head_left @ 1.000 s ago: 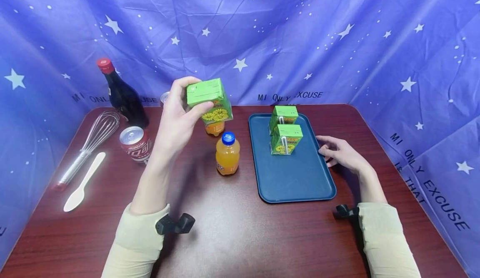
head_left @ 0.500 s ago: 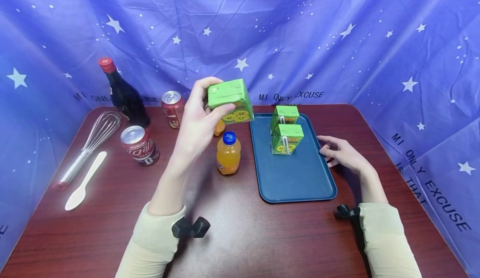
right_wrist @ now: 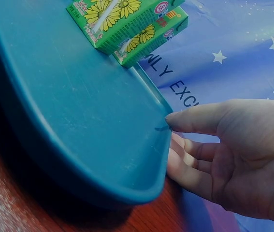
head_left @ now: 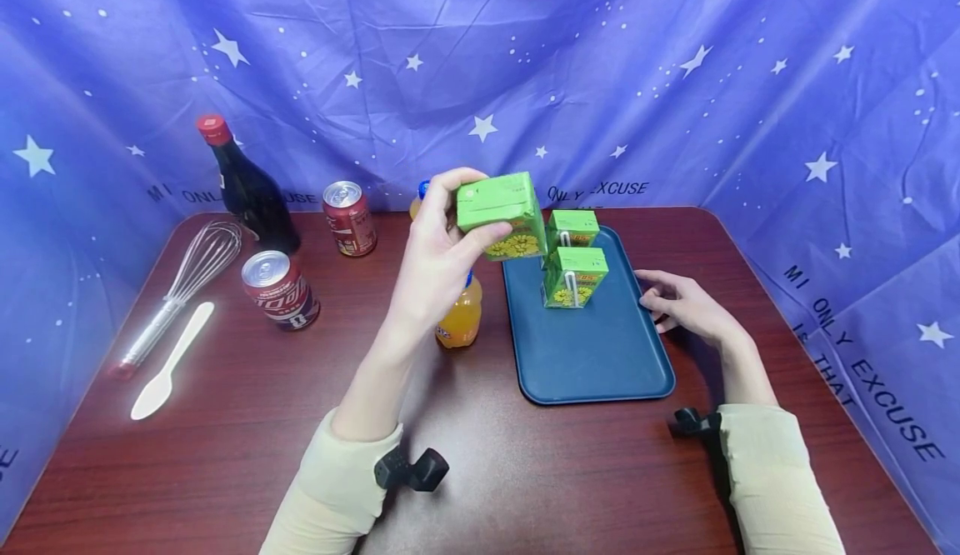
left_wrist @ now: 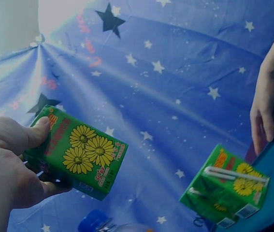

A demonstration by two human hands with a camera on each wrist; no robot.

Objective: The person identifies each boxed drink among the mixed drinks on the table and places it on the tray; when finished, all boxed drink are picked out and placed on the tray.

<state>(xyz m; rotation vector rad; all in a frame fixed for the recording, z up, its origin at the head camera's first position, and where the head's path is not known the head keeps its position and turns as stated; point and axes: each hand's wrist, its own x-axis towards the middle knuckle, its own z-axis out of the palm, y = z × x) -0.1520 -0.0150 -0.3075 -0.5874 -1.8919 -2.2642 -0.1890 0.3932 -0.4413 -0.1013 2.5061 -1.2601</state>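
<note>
My left hand (head_left: 431, 267) grips a green drink carton (head_left: 501, 205) printed with yellow flowers and holds it raised and tilted, just left of the tray's far end. In the left wrist view the thumb lies on one face of this carton, with fingers beneath. Two matching cartons, a front one (head_left: 573, 280) with a white straw and a back one (head_left: 574, 219), stand upright on the blue tray (head_left: 592, 359). At the tray's right edge, my right hand (head_left: 692, 309) pinches the rim, its thumb on top and its curled fingers below, as the right wrist view shows.
An orange drink bottle (head_left: 461, 322) stands beside the tray, partly behind my left hand; another bottle (head_left: 417, 203) is mostly hidden farther back. Leftward are two red cans, front (head_left: 281, 297) and rear (head_left: 350, 226), a dark bottle (head_left: 258, 197), a whisk (head_left: 183, 288) and a spoon (head_left: 168, 372).
My left hand has carried the carton rightward from above the bottles to near the tray's left edge. The rear can came into view behind it. My right hand has stayed at the rim.
</note>
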